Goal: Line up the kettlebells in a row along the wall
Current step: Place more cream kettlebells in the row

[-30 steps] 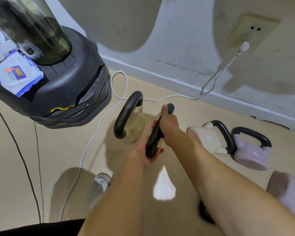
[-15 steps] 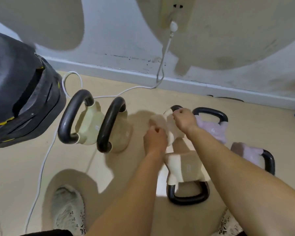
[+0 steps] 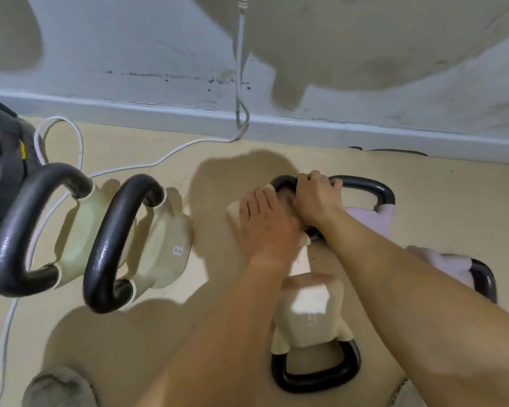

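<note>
Right hand (image 3: pixel 316 201) clamps its grip on the handle (image 3: pixel 282 183) of a cream kettlebell (image 3: pixel 232 212) near the wall (image 3: pixel 130 54); left hand (image 3: pixel 266 227) lies flat, fingers apart, on its body.

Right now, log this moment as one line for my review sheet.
phase: grasping | left hand: flat on cream kettlebell | right hand: gripping its handle | placed: two cream kettlebells at left

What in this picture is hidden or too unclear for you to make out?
- Head view: the cream kettlebell under both hands is mostly covered by the left hand and right hand.
- The number on the near cream kettlebell is washed out by glare.
- The pink kettlebell is partly behind the right forearm.
- The white cable leaves the top edge; its plug is unseen.
</note>
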`<state>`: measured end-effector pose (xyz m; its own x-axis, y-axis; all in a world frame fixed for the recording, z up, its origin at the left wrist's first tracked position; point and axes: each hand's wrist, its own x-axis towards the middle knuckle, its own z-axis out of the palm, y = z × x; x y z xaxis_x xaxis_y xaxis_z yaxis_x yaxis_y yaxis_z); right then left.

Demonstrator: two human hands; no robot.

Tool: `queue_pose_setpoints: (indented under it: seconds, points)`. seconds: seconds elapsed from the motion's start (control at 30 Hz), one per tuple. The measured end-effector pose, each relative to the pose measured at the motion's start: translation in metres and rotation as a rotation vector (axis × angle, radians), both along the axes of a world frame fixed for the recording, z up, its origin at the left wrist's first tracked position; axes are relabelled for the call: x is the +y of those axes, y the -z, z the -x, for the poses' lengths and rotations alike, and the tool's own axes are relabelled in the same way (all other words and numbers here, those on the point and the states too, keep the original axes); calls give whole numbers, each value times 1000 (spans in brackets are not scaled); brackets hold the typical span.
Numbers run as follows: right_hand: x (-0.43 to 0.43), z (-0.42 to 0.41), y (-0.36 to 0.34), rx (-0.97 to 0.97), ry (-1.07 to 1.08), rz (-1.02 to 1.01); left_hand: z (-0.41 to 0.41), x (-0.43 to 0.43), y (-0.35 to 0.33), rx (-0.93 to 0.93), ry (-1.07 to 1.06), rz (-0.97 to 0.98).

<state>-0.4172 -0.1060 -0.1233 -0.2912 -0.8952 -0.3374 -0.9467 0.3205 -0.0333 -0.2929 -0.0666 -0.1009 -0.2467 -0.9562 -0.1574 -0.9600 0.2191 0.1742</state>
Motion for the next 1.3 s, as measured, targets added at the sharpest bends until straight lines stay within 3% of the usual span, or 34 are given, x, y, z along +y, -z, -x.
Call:
queue_pose_setpoints:
  seconds: [0.23,0.4,0.63,0.67,0.77,0.83,0.93,1.03,1.07,1.3]
  points:
    - [-13,15,-14,-94,-22,-10,-5,2,3,74,-21,103]
    - [-6,8,-45,-269,76,-85,-21,7,-6,185,4,82]
    - [16,-27,-111,-478,128,-14,-71,24,-20,307,-81,-35]
    - [22,-40,-117,-590,161,-42,-75,31,-24,348,-135,-76]
    - [39,-85,-130,-1175,436,-88,-79,59,-44,434,-441,-126]
    - [48,-117,-133,-1334,519,-65,-86,71,-51,534,-782,-258]
    - [52,-159,-128,-1327,570,-23,-107,75,-48,876,-1247,-661]
    - [47,-184,-127,-1241,650,3,-122,77,-47,1375,-1316,-910]
    - [45,-187,-127,-1227,684,15,-125,76,-51,1458,-1290,-948]
    - [39,-191,-124,-1299,989,206,-154,53,-46,1362,-1099,-1062]
